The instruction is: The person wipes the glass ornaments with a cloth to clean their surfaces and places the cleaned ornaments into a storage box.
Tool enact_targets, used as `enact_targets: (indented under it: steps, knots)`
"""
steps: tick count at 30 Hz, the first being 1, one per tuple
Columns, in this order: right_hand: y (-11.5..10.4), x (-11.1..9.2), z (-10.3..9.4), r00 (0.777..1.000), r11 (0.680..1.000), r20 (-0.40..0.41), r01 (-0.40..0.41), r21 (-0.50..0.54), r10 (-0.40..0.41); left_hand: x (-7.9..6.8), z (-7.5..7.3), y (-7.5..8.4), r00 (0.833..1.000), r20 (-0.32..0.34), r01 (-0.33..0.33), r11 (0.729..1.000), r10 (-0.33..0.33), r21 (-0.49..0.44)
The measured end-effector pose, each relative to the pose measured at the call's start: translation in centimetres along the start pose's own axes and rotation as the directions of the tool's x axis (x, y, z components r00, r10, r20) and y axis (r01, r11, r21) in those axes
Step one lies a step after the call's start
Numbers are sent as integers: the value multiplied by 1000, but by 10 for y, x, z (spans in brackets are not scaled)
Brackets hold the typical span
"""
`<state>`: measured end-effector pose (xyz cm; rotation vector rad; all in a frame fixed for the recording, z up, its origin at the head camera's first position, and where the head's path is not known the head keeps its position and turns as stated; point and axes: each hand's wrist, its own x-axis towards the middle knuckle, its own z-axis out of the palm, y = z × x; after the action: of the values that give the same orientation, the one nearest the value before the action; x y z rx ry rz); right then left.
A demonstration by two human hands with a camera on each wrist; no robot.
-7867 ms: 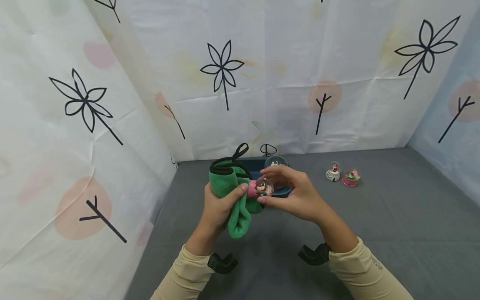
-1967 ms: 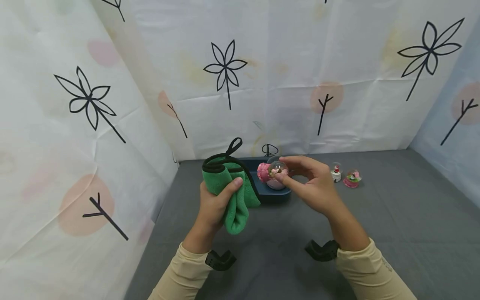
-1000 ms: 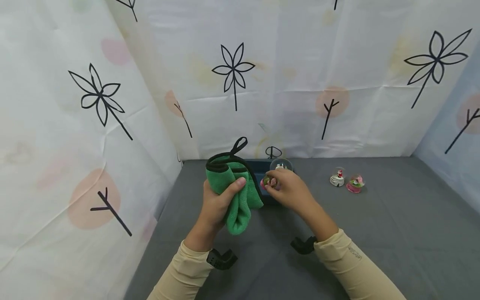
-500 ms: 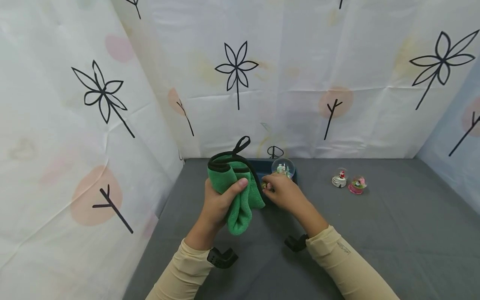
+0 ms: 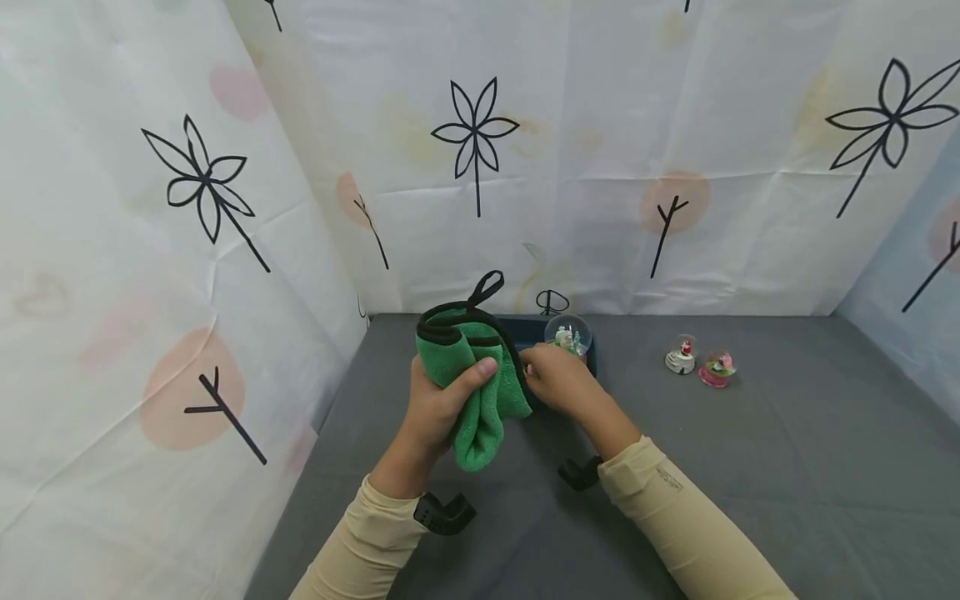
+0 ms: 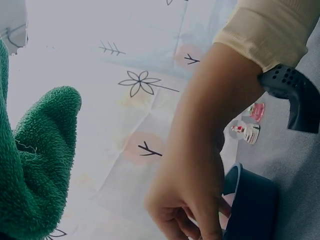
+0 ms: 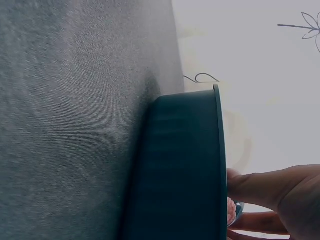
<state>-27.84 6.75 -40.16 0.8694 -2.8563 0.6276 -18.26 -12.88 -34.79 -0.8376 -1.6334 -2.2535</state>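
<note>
My left hand (image 5: 442, 404) grips a folded green cloth (image 5: 480, 433) with black edging and a loop, its thumb lying across the front. Over the near rim of a dark blue bin (image 7: 180, 165), my right hand (image 5: 558, 379) reaches down with a small pink snow globe (image 7: 231, 211) between its fingers. In the head view that globe is mostly hidden by the hand and the cloth. A larger snow globe (image 5: 567, 335) with white figures stands in the bin just behind the right hand. The cloth covers the bin's left part in the head view.
Two small snow globes stand on the grey tabletop (image 5: 795, 450) at the right: one with a white base (image 5: 680, 358), one with a pink base (image 5: 716, 372). A white patterned backdrop (image 5: 585, 233) rises behind the table and along its sides.
My right hand has carried the pink snow globe away from the cloth, then left and down into the bin. My left hand still holds the cloth in nearly the same place.
</note>
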Motion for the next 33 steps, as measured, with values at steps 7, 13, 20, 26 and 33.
enact_targets:
  steps: [7, 13, 20, 26, 33]
  knots:
    - [1, 12, -1, 998, 999, 44, -33, 2, 32, 0, 0, -1, 1000, 12, 1, 1000, -1, -2]
    - [2, 18, 0, 996, 1000, 86, -10, 22, 8, 2, 0, 0, 1000, -8, 8, 1000, -8, 0]
    - [2, 19, 1, 995, 999, 102, 4, 44, -9, 4, 0, 0, 1000, 6, -13, 1000, 13, -14]
    - [0, 20, -1, 994, 999, 112, -17, 31, 13, 4, -1, -1, 1000, 2, -22, 1000, 22, -1]
    - [-7, 11, -13, 996, 999, 77, -37, -40, 40, 2, -1, -4, 1000, 10, -20, 1000, 20, 20]
